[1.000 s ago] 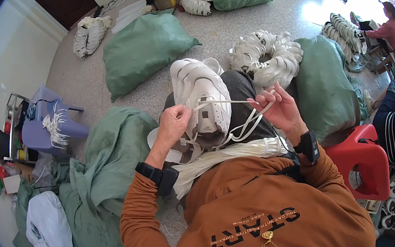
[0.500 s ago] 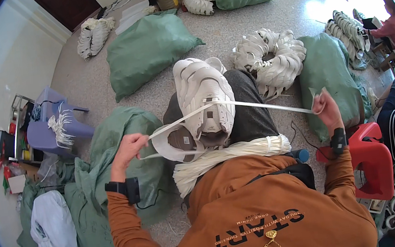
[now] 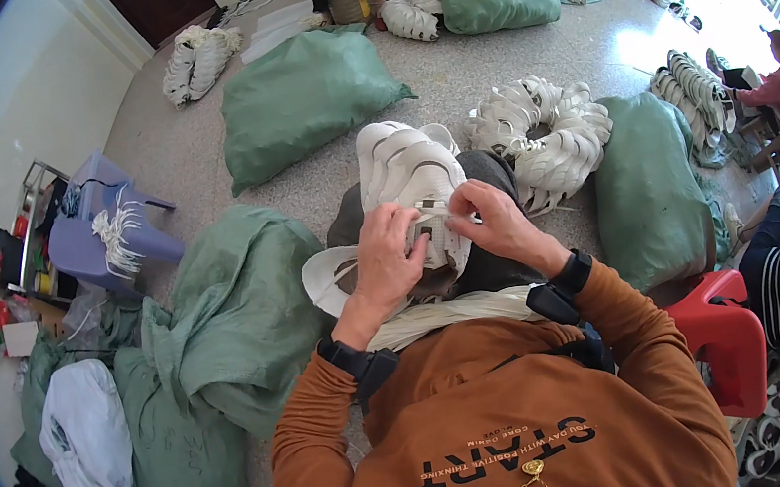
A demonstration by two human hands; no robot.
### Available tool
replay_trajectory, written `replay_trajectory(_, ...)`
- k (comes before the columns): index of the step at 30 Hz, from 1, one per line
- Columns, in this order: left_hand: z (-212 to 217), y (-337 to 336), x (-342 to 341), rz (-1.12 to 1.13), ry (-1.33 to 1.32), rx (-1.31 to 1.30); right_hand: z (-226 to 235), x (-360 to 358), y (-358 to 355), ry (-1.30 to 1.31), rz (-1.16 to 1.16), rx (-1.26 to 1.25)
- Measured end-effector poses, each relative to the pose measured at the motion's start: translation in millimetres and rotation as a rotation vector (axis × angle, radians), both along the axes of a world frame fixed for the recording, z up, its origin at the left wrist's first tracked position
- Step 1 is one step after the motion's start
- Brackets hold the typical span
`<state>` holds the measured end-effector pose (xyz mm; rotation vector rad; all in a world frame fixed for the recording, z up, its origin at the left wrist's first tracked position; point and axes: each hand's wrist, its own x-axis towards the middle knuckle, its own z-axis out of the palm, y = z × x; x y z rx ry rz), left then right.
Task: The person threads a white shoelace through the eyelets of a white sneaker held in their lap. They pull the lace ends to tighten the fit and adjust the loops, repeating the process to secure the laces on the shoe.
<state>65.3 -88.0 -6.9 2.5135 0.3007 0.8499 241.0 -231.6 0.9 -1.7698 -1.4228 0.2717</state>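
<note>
A stack of white shoe uppers (image 3: 408, 171) lies over my knees, the nearest one facing me. My left hand (image 3: 385, 262) is at the left edge of its lacing opening, thumb and fingers pinched on a white shoelace (image 3: 426, 210). Opposite it, my right hand (image 3: 500, 228) pinches the lace at the right edge; its fingertips partly hide the lace. A loose white upper (image 3: 323, 278) hangs by my left wrist. Across my lap rests a bundle of pale laces (image 3: 455, 316), partly covered by my wrists.
Green sacks (image 3: 310, 100) lie ahead, with others at both sides. A ring of white uppers (image 3: 549, 136) sits on the floor front right. To my right is a red stool (image 3: 727, 336); a purple stool (image 3: 105, 239) with laces stands left. Other people sit nearby.
Both hands have come inward from wide apart to the upper's lacing opening. The lace, stretched out to both sides before, is now drawn in close at the eyelets.
</note>
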Motion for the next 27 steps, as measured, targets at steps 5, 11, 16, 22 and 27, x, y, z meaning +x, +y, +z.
replay_trajectory(5,-9.6,2.9,-3.3,0.019,-0.073,-0.064,10.5,-10.4,13.9,0.208,0.090,0.042)
replay_trajectory(11,-12.5,2.3,-0.4,0.033,-0.106,-0.102,14.1,-23.3,14.0,0.079,0.208,0.003)
replay_trajectory(16,-10.5,4.1,1.7,0.018,-0.118,-0.056,11.2,-34.2,2.9,-0.019,0.342,0.038)
replay_trajectory(22,7.0,0.8,5.6,0.006,0.086,0.157,13.2,-36.5,-14.4,0.005,0.299,0.103)
replay_trajectory(27,9.1,-2.4,12.4,0.050,0.013,0.118,31.2,-12.5,-24.5,0.579,0.054,-0.085)
